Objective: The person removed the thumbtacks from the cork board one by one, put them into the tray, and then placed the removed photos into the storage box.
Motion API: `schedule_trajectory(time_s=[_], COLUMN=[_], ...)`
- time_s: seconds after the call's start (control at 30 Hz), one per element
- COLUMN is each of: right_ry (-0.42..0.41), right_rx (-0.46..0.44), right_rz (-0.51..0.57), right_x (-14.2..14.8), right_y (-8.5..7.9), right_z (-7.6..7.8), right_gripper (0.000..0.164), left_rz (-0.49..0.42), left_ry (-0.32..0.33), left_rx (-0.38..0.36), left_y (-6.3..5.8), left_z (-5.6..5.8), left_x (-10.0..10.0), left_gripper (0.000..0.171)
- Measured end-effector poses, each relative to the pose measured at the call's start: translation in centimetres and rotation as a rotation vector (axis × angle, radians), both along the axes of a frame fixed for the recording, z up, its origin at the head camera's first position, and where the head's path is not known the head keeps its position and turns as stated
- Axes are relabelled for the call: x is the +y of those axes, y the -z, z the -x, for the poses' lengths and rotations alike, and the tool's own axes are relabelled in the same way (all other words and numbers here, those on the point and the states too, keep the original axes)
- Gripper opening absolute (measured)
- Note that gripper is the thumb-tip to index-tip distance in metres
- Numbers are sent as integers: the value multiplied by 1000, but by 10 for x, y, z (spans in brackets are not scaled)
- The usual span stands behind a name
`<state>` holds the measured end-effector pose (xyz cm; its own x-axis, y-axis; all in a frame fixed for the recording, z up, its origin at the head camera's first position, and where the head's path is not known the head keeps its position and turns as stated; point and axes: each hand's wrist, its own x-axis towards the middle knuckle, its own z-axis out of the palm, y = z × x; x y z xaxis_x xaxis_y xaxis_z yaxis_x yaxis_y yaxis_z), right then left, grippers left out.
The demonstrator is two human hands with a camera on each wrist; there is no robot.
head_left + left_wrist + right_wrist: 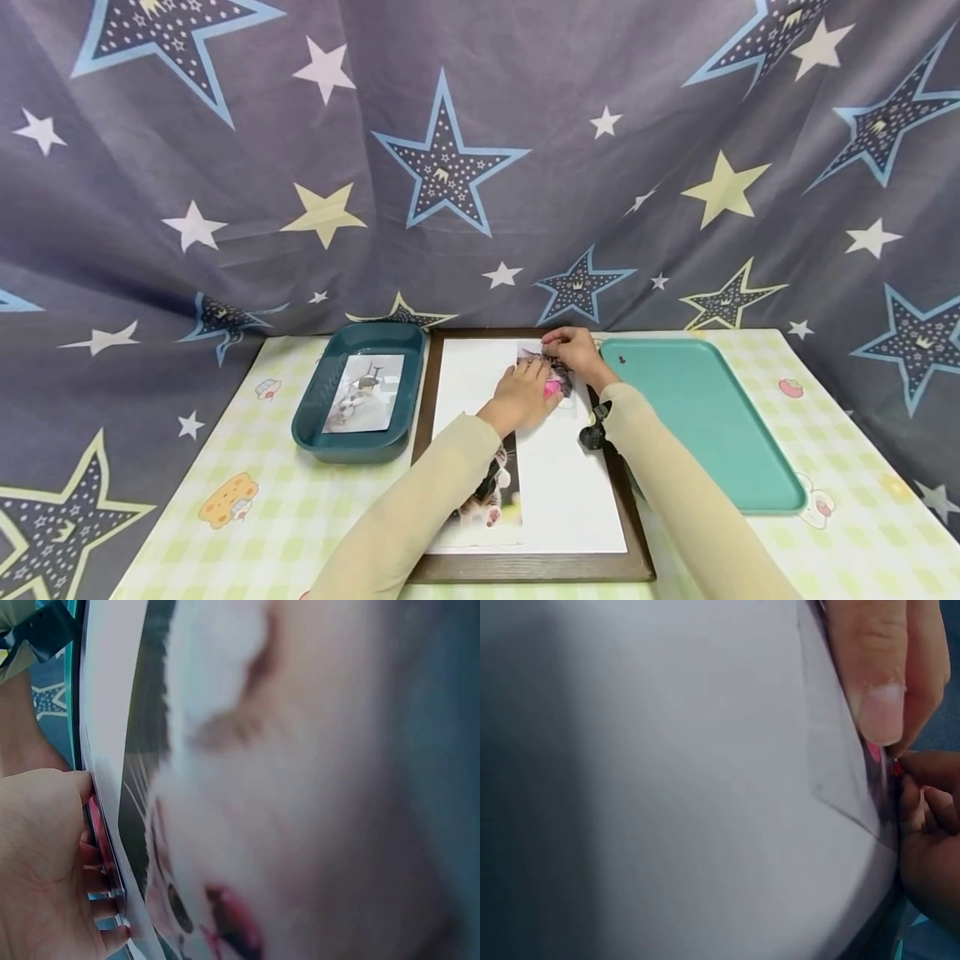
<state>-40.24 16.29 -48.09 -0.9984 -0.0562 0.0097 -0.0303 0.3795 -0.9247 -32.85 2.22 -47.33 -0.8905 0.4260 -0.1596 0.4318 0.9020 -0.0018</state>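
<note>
A cat photo (567, 386) with a pink patch lies near the top of a wood-framed white board (572, 500). My left hand (523, 393) rests on this photo, fingers spread, its thumb toward the lower side. At the photo's upper edge, my right hand (576, 354) pinches a small red pushpin (898, 768) between thumb and finger; the tip is hidden. Below and left on the board is a larger animal picture (510, 500), partly covered by my left forearm. In the left wrist view, the left palm (45, 862) faces the camera and its fingertips touch the photo.
Left of the board stands a dark teal bin (315, 437) with a photo card (365, 393) inside. On the right lies a flat green tray (720, 433) with a small red piece (622, 360) at its upper left. A checked cloth (225, 450) covers the table; a star-patterned curtain (480, 275) hangs behind.
</note>
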Motion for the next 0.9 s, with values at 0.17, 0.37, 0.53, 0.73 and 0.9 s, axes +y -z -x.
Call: schedule_trajectory(time_s=[0.17,0.37,0.53,0.73,0.9], right_ry=[-13,-9,9,0,-4], right_rx=[0,-10,-67,-155,-176], right_rz=[3,6,22,54,59], right_x=[0,1,2,6,6], right_y=[1,-1,-2,-5,-5], right_z=[-2,-4,-1,0,1], right_gripper=[22,22,23,28,29], left_rz=[-5,-9,-3,-10,-16], left_ry=[2,2,3,5,4], left_rx=[2,2,-1,-8,-4], left_y=[1,-1,-1,0,1], left_z=[-1,-2,-2,-3,-3], left_x=[-1,-1,-1,0,-1], left_gripper=[71,70,70,71,70])
